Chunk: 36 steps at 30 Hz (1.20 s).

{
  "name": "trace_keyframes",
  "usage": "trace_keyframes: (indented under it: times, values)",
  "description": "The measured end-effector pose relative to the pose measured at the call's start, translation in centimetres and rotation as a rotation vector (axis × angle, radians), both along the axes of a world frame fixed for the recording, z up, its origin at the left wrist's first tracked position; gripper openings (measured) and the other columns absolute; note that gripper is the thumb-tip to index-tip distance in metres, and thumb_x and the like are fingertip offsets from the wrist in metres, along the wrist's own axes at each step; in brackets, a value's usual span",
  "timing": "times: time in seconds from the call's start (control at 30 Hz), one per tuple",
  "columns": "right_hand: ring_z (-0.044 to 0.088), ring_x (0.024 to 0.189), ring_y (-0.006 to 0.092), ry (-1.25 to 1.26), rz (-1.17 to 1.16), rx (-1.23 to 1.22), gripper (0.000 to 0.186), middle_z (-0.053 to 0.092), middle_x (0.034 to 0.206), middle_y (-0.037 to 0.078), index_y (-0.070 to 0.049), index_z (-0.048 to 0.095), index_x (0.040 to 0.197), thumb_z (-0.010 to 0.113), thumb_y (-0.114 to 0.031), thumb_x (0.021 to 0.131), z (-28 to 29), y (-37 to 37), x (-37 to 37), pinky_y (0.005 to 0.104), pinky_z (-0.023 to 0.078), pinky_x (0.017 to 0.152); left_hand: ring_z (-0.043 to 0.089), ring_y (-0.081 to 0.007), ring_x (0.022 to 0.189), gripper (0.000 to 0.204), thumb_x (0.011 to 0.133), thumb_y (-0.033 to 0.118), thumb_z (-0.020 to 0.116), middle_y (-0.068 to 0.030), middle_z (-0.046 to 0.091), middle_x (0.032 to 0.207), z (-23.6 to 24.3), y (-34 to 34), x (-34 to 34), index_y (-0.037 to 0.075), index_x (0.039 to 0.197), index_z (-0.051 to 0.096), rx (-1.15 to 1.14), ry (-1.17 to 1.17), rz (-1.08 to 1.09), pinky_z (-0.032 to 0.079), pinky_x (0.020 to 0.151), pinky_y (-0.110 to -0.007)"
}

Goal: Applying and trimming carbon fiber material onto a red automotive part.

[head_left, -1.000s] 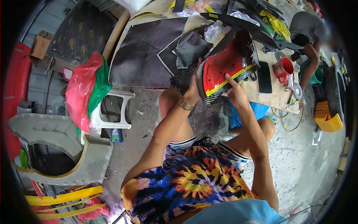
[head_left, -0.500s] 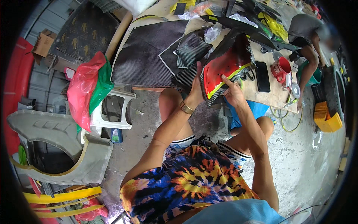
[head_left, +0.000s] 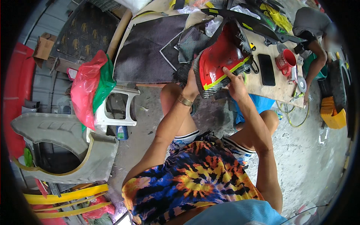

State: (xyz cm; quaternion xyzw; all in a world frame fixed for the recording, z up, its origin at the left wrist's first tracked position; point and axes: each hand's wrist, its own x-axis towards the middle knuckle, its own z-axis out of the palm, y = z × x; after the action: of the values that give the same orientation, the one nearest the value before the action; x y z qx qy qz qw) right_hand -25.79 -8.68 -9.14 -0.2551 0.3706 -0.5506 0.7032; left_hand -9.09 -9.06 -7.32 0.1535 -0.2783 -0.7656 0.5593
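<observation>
A glossy red moulded piece (head_left: 219, 52) with a yellow tape strip and ragged carbon-weave fabric round its rim is tilted over the table's edge. My left hand (head_left: 191, 80) grips its left side, the fingertips partly hidden behind it. My right hand (head_left: 234, 84) holds its lower right, thumb resting near the tape. Dark carbon-weave sheets (head_left: 142, 45) lie on the wooden table (head_left: 251, 84) to the left. Right of the piece are a black phone (head_left: 266, 69), a red mug (head_left: 286, 59) and a grey disc (head_left: 301, 84).
A co-worker (head_left: 311, 26) bends at the right by a teal bucket (head_left: 320, 71). Yellow bins (head_left: 333, 114) sit on the floor. Left are pink and green bags (head_left: 84, 90), a white stool (head_left: 118, 120) and a grey curved panel (head_left: 63, 138). Long black parts (head_left: 262, 33) lie at the back.
Both my hands and the red piece have moved slightly upward in the picture and left of where they started. The view has shifted a little.
</observation>
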Motion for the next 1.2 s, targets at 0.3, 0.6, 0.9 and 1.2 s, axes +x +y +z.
trace_keyframes:
  times: [0.3,0.6,0.9,1.2]
  values:
    - [0.064,0.094,0.0161,-0.053,-0.031,-0.058,0.025,0.065,0.108,0.008,-0.001,0.059,0.111,0.066,-0.005,0.087,-1.0,-0.1,0.1,0.0297,0.052,0.081,0.047,-0.0305,0.126,0.059,0.099,0.046,0.033,-0.0144,0.043,0.141,0.2,0.3,-0.4,0.006,0.142,0.035,-0.04,-0.035,0.014,0.037,0.107,-0.046]
    - [0.061,0.101,0.0147,-0.043,-0.057,-0.074,0.026,0.064,0.111,0.004,-0.007,0.058,0.113,0.065,-0.006,0.088,-0.3,0.3,0.1,0.0306,0.048,0.087,0.048,-0.0297,0.124,0.054,0.099,0.041,0.033,-0.014,0.048,0.137,0.6,0.9,-1.4,0.005,0.139,0.039,-0.041,0.241,-0.009,0.039,0.106,-0.046]
    - [0.06,0.102,0.0148,-0.088,-0.133,-0.094,0.03,0.063,0.114,0.006,-0.003,0.058,0.115,0.068,-0.009,0.087,-0.1,0.2,0.1,0.0295,0.046,0.089,0.045,-0.0289,0.127,0.051,0.098,0.037,0.036,-0.0124,0.047,0.139,-3.2,2.6,-3.1,0.005,0.138,0.041,0.051,0.083,0.245,0.036,0.108,-0.046]
    - [0.061,0.097,0.0147,-0.057,-0.173,-0.088,0.027,0.065,0.11,0.006,0.0,0.06,0.111,0.067,-0.008,0.087,0.7,0.6,0.2,0.0297,0.047,0.086,0.044,-0.0281,0.129,0.05,0.099,0.034,0.036,-0.0122,0.044,0.141,-5.1,3.0,-2.6,0.005,0.14,0.038,0.011,0.044,0.255,0.034,0.109,-0.045]
